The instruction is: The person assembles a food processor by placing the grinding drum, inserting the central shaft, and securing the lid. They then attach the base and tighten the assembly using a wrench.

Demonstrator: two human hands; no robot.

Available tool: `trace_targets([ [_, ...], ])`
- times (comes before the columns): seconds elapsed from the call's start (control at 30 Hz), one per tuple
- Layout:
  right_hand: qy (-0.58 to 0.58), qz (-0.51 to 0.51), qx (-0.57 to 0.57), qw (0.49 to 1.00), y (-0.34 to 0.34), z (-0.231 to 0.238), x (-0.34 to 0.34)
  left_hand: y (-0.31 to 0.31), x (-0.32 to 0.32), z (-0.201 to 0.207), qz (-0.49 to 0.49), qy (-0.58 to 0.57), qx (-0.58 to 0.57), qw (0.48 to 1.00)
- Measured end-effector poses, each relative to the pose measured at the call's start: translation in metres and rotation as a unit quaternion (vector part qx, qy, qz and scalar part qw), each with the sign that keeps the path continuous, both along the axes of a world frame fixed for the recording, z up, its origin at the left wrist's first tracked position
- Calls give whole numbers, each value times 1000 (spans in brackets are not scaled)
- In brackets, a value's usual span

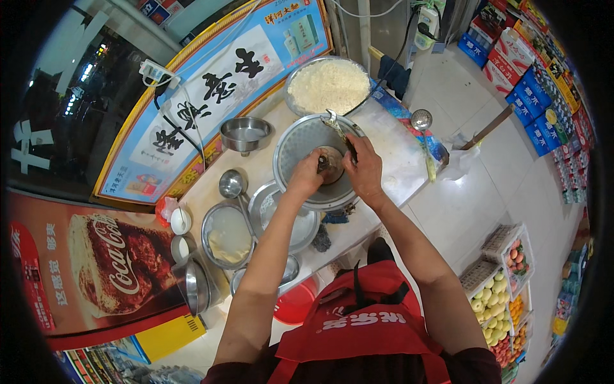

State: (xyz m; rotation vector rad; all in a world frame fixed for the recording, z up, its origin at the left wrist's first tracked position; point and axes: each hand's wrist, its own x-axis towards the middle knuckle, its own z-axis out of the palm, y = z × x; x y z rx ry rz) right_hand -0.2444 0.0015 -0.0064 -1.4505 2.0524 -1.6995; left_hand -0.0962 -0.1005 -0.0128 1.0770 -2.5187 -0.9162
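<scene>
A large round metal pot (pixel 289 153) with a pale grey inside stands on the worktable, and both hands work over it. My right hand (pixel 364 168) is closed round the dark handle of an adjustable wrench (pixel 334 121), whose silvery jaw points away from me over the far rim. My left hand (pixel 306 173) reaches into the pot, fingers closed on a small dark piece (pixel 325 160) whose kind I cannot make out. Beneath it, in the middle of the pot, sits a round brownish part (pixel 332 171), partly hidden by the hands.
Beyond the pot stands a wide bowl of pale yellow crumbly powder (pixel 327 84). To the left are a metal funnel (pixel 245 136), a ladle (pixel 231 184), a metal basin (pixel 307 232) and a bowl (pixel 208 227) of whitish liquid. A skimmer (pixel 422 121) lies right; fruit crates (pixel 480 276) stand on the floor.
</scene>
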Motion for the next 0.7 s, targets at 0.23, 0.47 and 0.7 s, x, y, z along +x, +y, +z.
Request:
trace_targets([
  [0.23, 19, -12, -19, 1000, -3, -5, 0, -2, -2, 22, 39, -1, 69, 997],
  [0.47, -4, -6, -6, 1000, 0, -3, -1, -7, 5, 40, 31, 52, 63, 996],
  [0.7, -240, 46, -69, 967, 2, -11, -21, 26, 28, 110, 31, 71, 75, 994],
])
